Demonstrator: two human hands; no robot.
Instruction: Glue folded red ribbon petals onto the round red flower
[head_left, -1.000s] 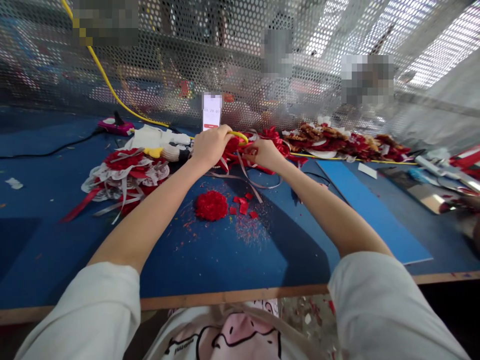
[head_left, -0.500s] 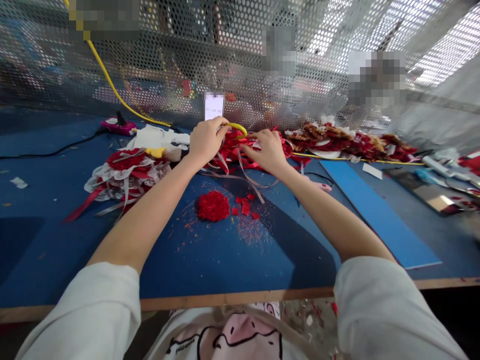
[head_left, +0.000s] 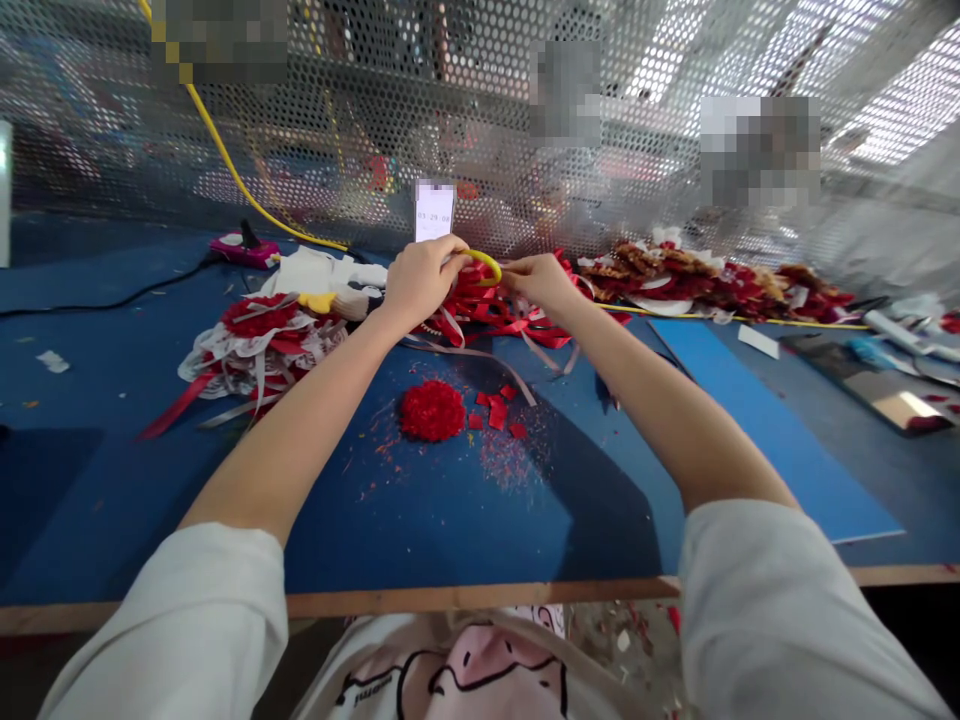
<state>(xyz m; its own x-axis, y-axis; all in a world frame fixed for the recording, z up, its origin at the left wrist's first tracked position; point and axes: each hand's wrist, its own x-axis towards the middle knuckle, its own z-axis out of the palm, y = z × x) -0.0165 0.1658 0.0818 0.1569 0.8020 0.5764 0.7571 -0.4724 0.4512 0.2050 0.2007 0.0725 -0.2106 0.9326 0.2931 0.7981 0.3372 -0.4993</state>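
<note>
My left hand (head_left: 425, 280) is closed on a curved yellow band (head_left: 486, 265), held above a heap of red and pale ribbons (head_left: 480, 305). Close to the band's right end, the fingers of my right hand (head_left: 544, 283) are pinched together; what lies between them is too small to make out. Below the hands a round red rosette (head_left: 432, 411) lies on the blue table, with several small red squares (head_left: 496, 408) and fine red scraps beside it. Left of my left forearm sits a pile of red and white lace rosettes (head_left: 262, 335) with trailing ribbons.
A phone showing a timer (head_left: 434, 212) stands behind my hands, before a perforated metal screen (head_left: 495, 150). Red and brown pieces (head_left: 697, 280) are heaped along the back right. A light blue board (head_left: 772, 430) lies right. A magenta power strip (head_left: 244, 250) sits back left.
My right hand has gone from spread fingers over the ribbons to a pinch beside the yellow band. My left hand keeps its hold on the band. The view has shifted slightly.
</note>
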